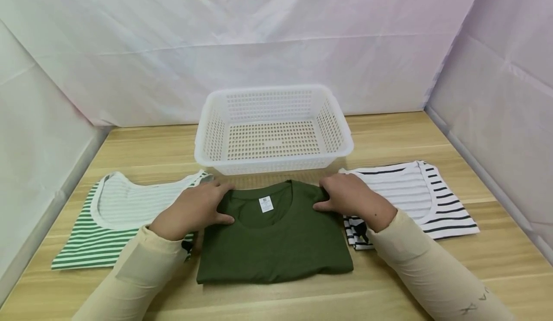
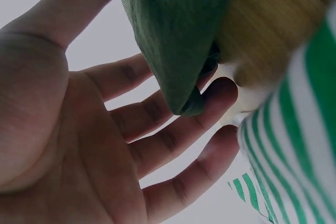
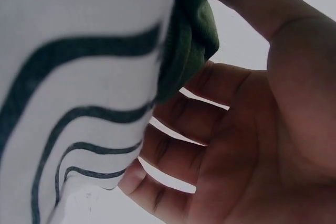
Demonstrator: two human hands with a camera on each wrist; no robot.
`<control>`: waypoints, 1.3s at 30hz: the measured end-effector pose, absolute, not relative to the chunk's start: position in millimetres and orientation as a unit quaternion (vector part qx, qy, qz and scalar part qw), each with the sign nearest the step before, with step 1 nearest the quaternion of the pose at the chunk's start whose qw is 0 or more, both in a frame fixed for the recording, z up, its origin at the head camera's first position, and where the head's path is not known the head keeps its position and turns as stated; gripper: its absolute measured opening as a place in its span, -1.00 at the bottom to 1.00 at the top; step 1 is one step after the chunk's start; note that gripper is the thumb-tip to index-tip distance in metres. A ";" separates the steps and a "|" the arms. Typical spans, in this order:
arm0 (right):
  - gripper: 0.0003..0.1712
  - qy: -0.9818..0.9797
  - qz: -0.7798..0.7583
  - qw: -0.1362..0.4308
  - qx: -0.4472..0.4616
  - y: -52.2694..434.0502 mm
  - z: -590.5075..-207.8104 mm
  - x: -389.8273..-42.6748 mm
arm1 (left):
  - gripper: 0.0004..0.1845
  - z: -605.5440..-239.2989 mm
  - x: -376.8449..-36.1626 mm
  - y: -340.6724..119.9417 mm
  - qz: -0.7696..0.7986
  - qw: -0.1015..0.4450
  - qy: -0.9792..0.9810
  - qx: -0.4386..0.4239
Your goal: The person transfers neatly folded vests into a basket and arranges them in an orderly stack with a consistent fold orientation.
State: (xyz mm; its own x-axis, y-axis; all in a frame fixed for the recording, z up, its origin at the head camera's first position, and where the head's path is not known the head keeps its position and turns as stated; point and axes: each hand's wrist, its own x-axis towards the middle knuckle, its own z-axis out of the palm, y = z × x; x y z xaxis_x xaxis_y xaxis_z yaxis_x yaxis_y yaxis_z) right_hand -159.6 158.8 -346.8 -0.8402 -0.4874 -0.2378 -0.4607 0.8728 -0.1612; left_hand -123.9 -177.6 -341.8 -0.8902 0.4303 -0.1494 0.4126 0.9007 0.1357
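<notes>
- Light wooden worktop (image 1: 389, 138), white sheeting on three sides.
- White perforated plastic basket (image 1: 273, 128) at the middle of the worktop, toward the back edge.
- Folded dark olive-green cotton T-shirt (image 1: 276, 239) at the middle of the front edge, collar toward the basket, white label showing.
- Folded green-and-white striped shirt (image 1: 108, 220) just beside it toward the left edge; folded black-and-white striped shirt (image 1: 414, 196) toward the right edge.
- Left hand (image 1: 194, 208) pinches the olive shirt's left shoulder: thumb on top, fingers (image 2: 173, 129) loosely curled under the fold.
- Right hand (image 1: 350, 197) pinches the right shoulder likewise, fingers (image 3: 184, 124) beneath the cloth, slightly spread.
</notes>
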 end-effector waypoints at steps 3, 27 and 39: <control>-0.55 0.956 -0.047 0.136 -0.255 158.0 -347.6 -159.9 | -0.17 -342.2 -123.4 -178.5 0.048 0.090 0.971 0.215; -0.54 0.943 -0.098 0.194 -0.251 165.0 -348.4 -161.5 | -0.19 -340.7 -126.8 -177.9 0.058 0.112 0.972 0.200; -0.69 0.911 -0.151 0.244 -0.296 161.7 -349.0 -162.6 | -0.43 -339.4 -128.4 -175.9 0.085 0.151 0.968 0.184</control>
